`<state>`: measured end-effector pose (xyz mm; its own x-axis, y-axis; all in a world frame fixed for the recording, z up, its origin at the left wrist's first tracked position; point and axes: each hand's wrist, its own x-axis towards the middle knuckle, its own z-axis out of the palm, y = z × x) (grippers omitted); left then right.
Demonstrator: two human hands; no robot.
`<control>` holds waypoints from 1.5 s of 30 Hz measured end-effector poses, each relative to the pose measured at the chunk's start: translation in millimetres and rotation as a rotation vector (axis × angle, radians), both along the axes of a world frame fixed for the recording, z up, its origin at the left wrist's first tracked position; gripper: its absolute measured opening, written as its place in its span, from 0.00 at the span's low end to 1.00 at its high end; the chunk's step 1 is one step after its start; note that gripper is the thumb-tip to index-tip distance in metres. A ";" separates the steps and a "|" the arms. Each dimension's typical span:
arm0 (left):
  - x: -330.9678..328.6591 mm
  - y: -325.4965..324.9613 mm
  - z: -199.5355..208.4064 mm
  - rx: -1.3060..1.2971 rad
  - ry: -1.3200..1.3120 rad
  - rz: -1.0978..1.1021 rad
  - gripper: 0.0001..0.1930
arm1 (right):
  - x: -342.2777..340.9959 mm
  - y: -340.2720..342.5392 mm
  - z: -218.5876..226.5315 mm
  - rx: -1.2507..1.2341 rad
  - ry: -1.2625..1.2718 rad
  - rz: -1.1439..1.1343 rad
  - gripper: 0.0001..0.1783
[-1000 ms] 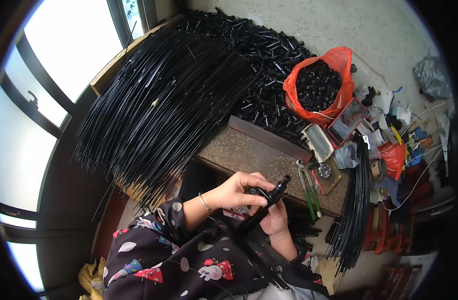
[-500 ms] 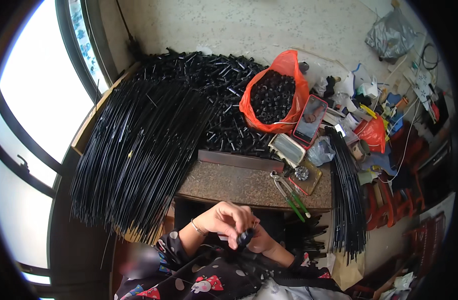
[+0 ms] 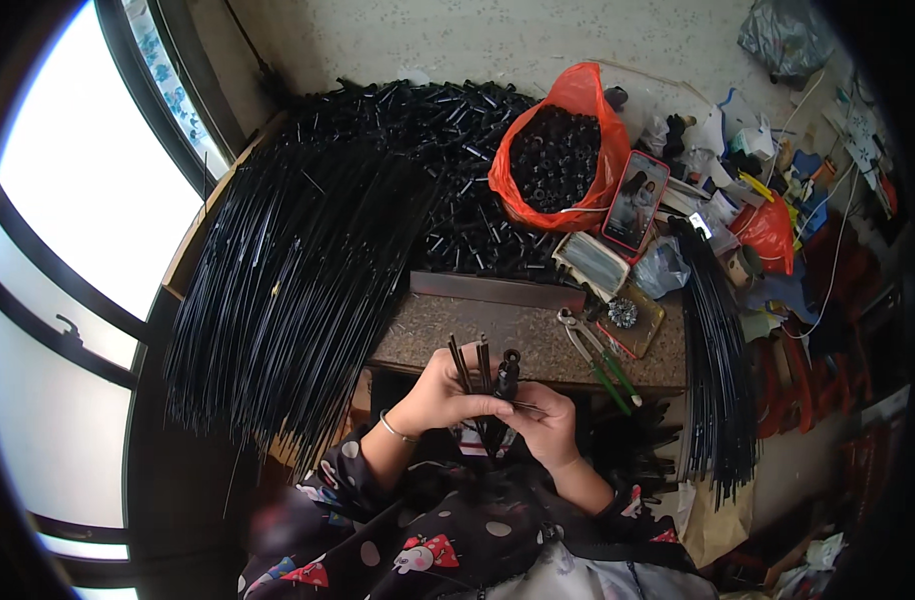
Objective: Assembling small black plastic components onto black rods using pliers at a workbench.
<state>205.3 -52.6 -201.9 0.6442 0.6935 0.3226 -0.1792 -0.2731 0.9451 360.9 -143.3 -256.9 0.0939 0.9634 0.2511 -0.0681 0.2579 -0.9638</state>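
My left hand (image 3: 440,395), with a bracelet at the wrist, is closed round several thin black rods (image 3: 483,362) that stand up from its fingers. Between both hands rises a black tubular part (image 3: 507,374) with a round open end on top. My right hand (image 3: 550,428) is closed at the tube's lower side, its thumb close to the left thumb; a few thin rod ends show by its fingers. The exact grip low on the tube is hidden. Both hands are in front of the table's near edge (image 3: 448,345).
A big sheaf of black rods (image 3: 288,290) covers the table's left. Behind lie heaped black tubes (image 3: 408,120); a red bag (image 3: 578,90) holds small black parts. To the right are a phone (image 3: 635,205), green-handled pincers (image 3: 600,362), a clear bag (image 3: 662,268) and another rod bundle (image 3: 718,370).
The black tubular part has turned from tilted low between my fingers to upright, and several rods now show in my left hand. My hands have spread slightly; the view has shifted. The phone picture differs.
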 end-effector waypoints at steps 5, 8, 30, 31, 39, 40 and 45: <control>-3.0 12.7 -7.9 -0.069 -0.144 -0.443 0.20 | 7.6 5.7 2.6 -0.185 0.383 0.329 0.15; -7.3 10.1 -18.5 -0.186 -0.121 -0.423 0.19 | 9.9 10.5 0.4 -0.168 0.235 0.489 0.15; 24.4 -34.1 -37.0 -0.116 -0.022 0.080 0.10 | 3.7 15.7 21.3 -0.192 0.283 0.023 0.29; 24.9 -35.4 -33.3 -0.129 -0.004 0.070 0.07 | 4.5 14.9 24.8 -0.147 0.261 -0.012 0.29; 26.1 -17.1 13.4 0.123 -0.058 0.075 0.14 | -4.0 1.4 91.2 0.498 -0.705 -0.492 0.08; 23.4 -18.4 30.4 0.156 -0.113 0.030 0.14 | -4.8 -6.6 102.0 0.573 -0.689 -0.470 0.09; 5.7 -22.1 57.0 -0.023 -0.175 -0.096 0.09 | 54.7 -21.6 68.4 0.496 -0.972 -0.557 0.17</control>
<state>211.0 -74.7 -144.9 0.6431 0.6401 0.4204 -0.3653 -0.2261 0.9030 415.7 -164.9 -188.5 0.0316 0.6314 0.7748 0.8617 0.3756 -0.3413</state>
